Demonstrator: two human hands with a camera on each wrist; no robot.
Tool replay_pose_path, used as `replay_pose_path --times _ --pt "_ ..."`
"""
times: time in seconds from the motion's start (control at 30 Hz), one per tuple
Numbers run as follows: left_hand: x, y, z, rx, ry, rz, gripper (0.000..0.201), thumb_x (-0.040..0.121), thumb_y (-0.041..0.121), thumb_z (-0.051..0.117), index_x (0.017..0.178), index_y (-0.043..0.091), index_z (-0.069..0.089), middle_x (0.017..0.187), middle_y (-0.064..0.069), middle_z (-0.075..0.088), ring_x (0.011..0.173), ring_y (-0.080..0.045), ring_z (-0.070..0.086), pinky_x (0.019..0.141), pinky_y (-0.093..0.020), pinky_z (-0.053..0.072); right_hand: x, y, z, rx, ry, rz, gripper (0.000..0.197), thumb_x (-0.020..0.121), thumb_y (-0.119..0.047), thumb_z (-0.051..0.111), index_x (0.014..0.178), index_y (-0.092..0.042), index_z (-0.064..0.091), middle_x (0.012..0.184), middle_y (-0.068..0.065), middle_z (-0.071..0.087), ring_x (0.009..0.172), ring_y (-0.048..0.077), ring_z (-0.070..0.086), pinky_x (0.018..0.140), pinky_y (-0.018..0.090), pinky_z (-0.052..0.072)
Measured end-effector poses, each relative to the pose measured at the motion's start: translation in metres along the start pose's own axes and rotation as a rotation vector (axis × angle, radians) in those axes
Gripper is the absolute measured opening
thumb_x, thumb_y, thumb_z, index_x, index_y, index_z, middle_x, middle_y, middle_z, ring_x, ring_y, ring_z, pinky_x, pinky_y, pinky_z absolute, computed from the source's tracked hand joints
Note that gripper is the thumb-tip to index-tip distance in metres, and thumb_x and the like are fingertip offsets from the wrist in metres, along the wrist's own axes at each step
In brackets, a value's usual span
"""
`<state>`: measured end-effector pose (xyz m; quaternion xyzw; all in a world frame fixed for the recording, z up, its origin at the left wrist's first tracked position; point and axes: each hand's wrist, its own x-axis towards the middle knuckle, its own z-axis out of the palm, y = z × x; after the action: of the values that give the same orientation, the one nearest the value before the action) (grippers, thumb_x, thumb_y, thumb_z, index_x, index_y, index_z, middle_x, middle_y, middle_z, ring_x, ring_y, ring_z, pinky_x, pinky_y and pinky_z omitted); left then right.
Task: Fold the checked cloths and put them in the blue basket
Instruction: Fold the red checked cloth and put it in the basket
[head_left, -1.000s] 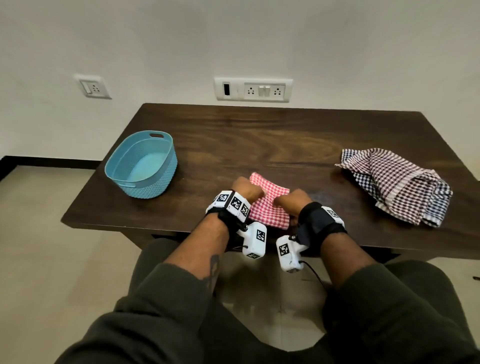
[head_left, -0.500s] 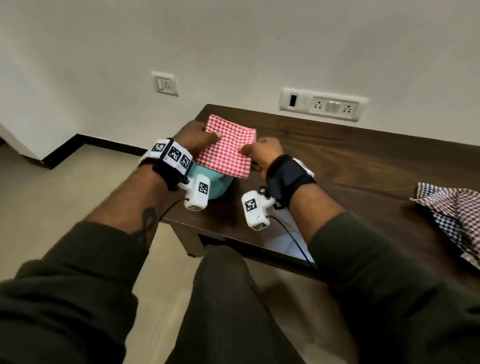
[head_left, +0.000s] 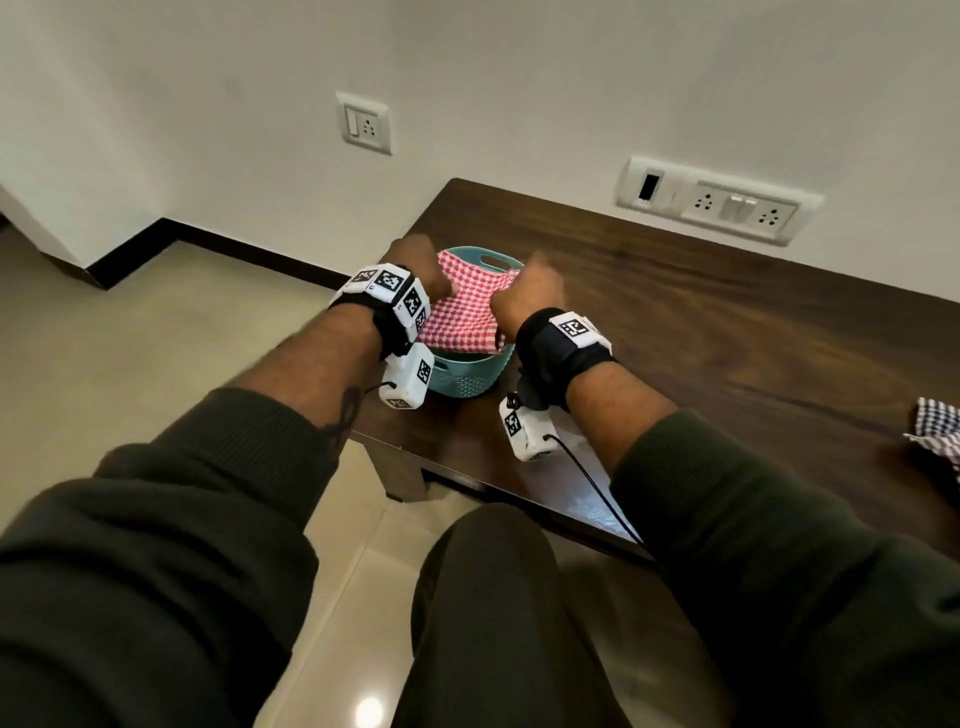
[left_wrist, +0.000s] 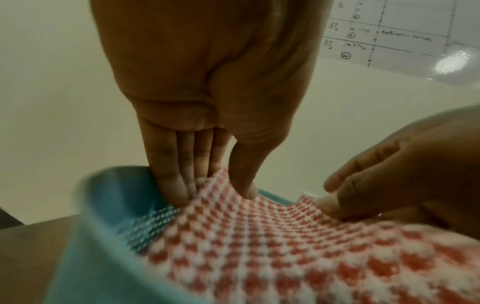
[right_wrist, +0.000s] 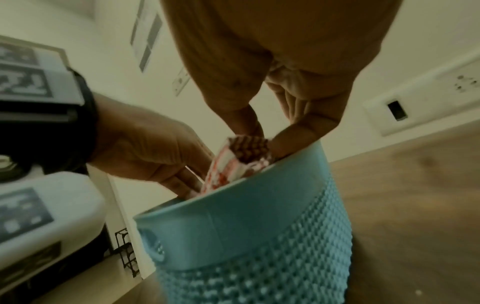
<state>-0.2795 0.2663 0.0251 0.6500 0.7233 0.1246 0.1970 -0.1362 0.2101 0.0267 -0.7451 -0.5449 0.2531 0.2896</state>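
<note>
A folded red-and-white checked cloth (head_left: 465, 309) sags into the mouth of the blue basket (head_left: 467, 376) on the table's left end. My left hand (head_left: 423, 273) pinches the cloth's left edge (left_wrist: 228, 209) between thumb and fingers, down inside the basket wall (left_wrist: 109, 197). My right hand (head_left: 530, 291) pinches the cloth's right edge. In the right wrist view the cloth's folded corner (right_wrist: 233, 162) sticks up just above the basket rim (right_wrist: 233, 197), held by both hands. A pile of dark checked cloths (head_left: 940, 431) lies at the table's right edge, partly out of frame.
The dark wooden table (head_left: 701, 338) stands against a white wall with a socket strip (head_left: 722, 200) and a switch plate (head_left: 365, 122). The basket sits near the table's front-left corner. Beige tiled floor (head_left: 130, 338) lies to the left; my knees are below the table edge.
Both hands lifted the folded red cloth off the table, carried it left over the basket, and have lowered it into the basket's mouth. My head has turned left.
</note>
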Motion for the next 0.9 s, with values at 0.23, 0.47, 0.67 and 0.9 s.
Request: replay_pose_path --times 0.23,0.47,0.67,0.9 --pt "-0.007 -0.001 -0.006 0.094 0.097 0.058 0.037 0.078 0.020 0.076 0.113 0.010 0.068 0.117 -0.016 0.067 0.104 -0.035 0.066 0.087 -0.038 0.055 -0.008 -0.002 0.001 -0.346 -0.080 -0.209 0.029 0.092 -0.007 0.054 0.119 -0.002 0.063 0.119 0.015 0.066 0.107 0.031 0.065 0.087 0.034 0.052" --pt "-0.019 -0.011 -0.004 0.185 0.026 -0.003 0.026 0.082 0.017 0.070 0.105 0.006 0.063 0.115 -0.019 0.065 0.101 -0.037 0.066 0.074 -0.034 0.048 0.005 -0.014 0.001 -0.607 -0.249 -0.425 0.025 0.088 -0.007 0.057 0.111 -0.007 0.068 0.108 0.012 0.067 0.101 0.031 0.065 0.086 0.036 0.051" --pt "-0.028 -0.012 -0.004 0.120 -0.001 -0.013 0.010 0.084 0.013 0.067 0.087 0.008 0.059 0.106 -0.018 0.068 0.093 -0.035 0.067 0.068 -0.031 0.050 0.014 -0.013 0.018 -0.966 -0.443 -0.484 0.017 0.078 -0.026 0.072 0.089 -0.016 0.063 0.073 -0.005 0.057 0.078 0.021 0.059 0.086 0.040 0.053" --pt "-0.031 -0.013 -0.007 0.096 -0.074 -0.020 0.014 0.080 0.012 0.071 0.076 0.010 0.057 0.093 -0.014 0.068 0.077 -0.030 0.062 0.065 -0.030 0.049 0.052 -0.029 0.041 -1.046 -0.512 -0.492 0.030 0.076 -0.032 0.076 0.104 -0.024 0.070 0.112 0.001 0.070 0.096 0.025 0.064 0.093 0.041 0.048"
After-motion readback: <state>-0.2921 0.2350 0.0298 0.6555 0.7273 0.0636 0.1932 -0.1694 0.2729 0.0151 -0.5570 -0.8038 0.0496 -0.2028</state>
